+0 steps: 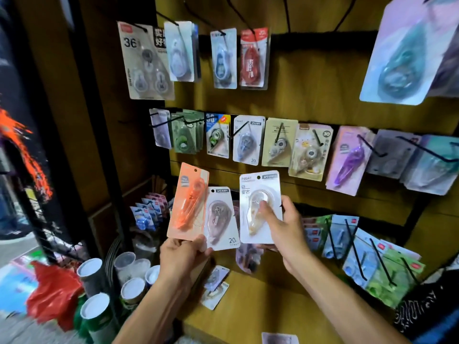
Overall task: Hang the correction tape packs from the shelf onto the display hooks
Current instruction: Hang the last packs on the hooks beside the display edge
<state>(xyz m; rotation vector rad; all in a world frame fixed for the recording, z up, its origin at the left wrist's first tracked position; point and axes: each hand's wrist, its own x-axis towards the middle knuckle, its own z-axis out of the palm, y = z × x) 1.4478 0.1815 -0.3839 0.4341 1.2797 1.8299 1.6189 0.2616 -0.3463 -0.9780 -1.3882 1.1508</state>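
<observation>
My left hand point(182, 256) grips two correction tape packs by their lower edges: an orange pack point(187, 202) and a white pack with a brownish dispenser point(221, 217). My right hand point(283, 224) holds a white pack with a clear dispenser point(258, 194) upright, thumb across its blister. All three packs are in front of the wooden display board, just below the middle row of hooks point(278, 135). Two more packs point(216, 284) lie on the wooden shelf point(273, 306) below my hands.
Packs hang on black hooks in three rows; several top-row hooks point(288, 16) at the right are bare. Lower right hooks point(355, 254) carry blue and green packs. Cups and cans point(99, 289) and a red bag point(54, 291) crowd the lower left.
</observation>
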